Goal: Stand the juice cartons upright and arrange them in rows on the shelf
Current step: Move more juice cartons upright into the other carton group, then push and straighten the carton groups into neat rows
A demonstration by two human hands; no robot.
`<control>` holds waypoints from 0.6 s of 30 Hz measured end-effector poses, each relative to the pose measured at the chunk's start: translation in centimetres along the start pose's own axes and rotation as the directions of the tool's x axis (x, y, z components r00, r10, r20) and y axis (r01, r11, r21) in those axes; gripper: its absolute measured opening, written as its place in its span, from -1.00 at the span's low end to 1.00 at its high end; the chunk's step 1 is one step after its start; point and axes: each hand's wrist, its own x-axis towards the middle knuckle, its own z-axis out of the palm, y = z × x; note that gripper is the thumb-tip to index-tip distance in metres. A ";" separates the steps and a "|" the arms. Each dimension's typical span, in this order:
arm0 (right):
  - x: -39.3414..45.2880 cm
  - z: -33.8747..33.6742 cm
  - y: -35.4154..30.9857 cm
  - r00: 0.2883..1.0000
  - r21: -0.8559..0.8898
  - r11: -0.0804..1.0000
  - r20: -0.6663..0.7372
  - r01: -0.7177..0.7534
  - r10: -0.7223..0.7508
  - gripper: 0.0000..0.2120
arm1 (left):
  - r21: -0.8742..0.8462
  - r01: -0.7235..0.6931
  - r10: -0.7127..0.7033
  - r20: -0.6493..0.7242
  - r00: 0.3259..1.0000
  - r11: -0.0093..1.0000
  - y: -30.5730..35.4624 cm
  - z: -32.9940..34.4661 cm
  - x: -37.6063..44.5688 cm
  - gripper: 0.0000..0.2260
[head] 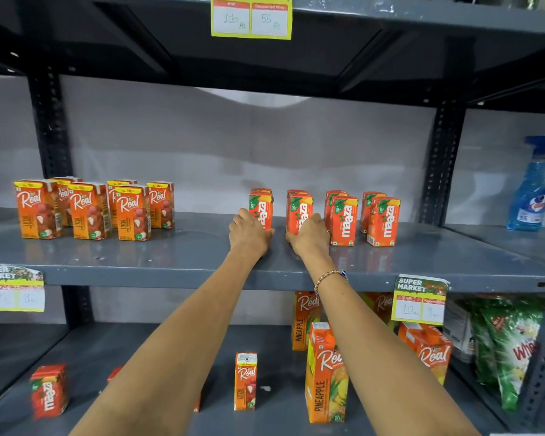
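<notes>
**Hands squaring the mango cartons**

On the grey metal shelf, the left hand and right hand each grasp a front orange Maaza carton, upright, right of centre. A hard push could topple the cartons behind.

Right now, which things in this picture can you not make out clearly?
- Head view: Maaza cartons hide how many stand behind them.
- Left price tag: writing blurred.
- Carton on lower shelf: mostly hidden by left arm.
- Left hand and right hand: fingertips hidden, so grip unclear.
</notes>
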 end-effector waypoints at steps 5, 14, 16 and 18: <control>-0.4 -0.3 -0.1 1.000 -0.004 1.000 0.031 0.001 -0.001 -0.34 | -0.023 0.027 -0.027 0.031 0.999 0.999 -0.2 -0.2 0.1 -0.40; -5.9 -1.6 -0.8 0.999 -0.078 0.996 0.015 0.051 -0.050 -0.62 | -0.140 -0.034 0.061 0.194 0.979 0.990 -3.2 -4.1 -2.2 -0.53; -8.1 -1.2 -2.6 0.991 -0.048 0.989 -0.008 0.137 -0.137 -0.72 | -0.091 -0.095 0.106 0.122 0.987 0.991 -5.3 -6.6 -3.2 -0.66; -9.6 -0.3 -4.8 0.978 0.011 0.978 -0.026 0.208 -0.208 -0.79 | -0.063 -0.139 0.138 -0.018 0.990 0.988 -7.8 -9.6 -3.6 -0.78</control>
